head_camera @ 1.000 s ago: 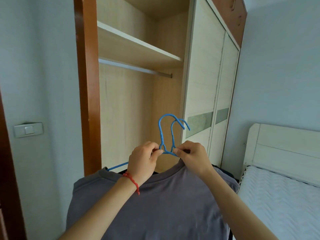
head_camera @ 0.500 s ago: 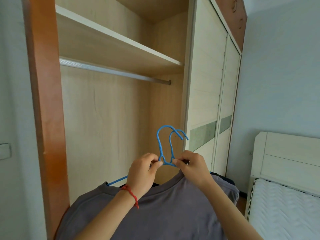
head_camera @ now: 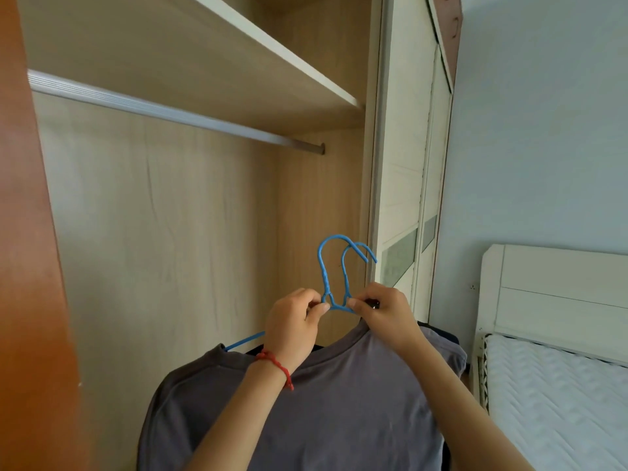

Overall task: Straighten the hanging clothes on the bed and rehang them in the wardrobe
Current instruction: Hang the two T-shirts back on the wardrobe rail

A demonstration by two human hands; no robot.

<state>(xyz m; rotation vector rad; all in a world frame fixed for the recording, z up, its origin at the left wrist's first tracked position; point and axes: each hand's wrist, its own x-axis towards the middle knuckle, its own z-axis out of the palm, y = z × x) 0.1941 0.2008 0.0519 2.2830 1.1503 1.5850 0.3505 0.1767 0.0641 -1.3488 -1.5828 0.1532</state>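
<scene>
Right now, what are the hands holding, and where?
Both left hand and right hand pinch the two blue hangers at the hook bases, above the grey shirt.

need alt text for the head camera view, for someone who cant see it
Two hands, left hand and right hand, pinch two blue hangers carrying a grey T-shirt below the bare wardrobe rail. A bed stands to the right.

red string bracelet (head_camera: pixel 276 363), left wrist
</scene>
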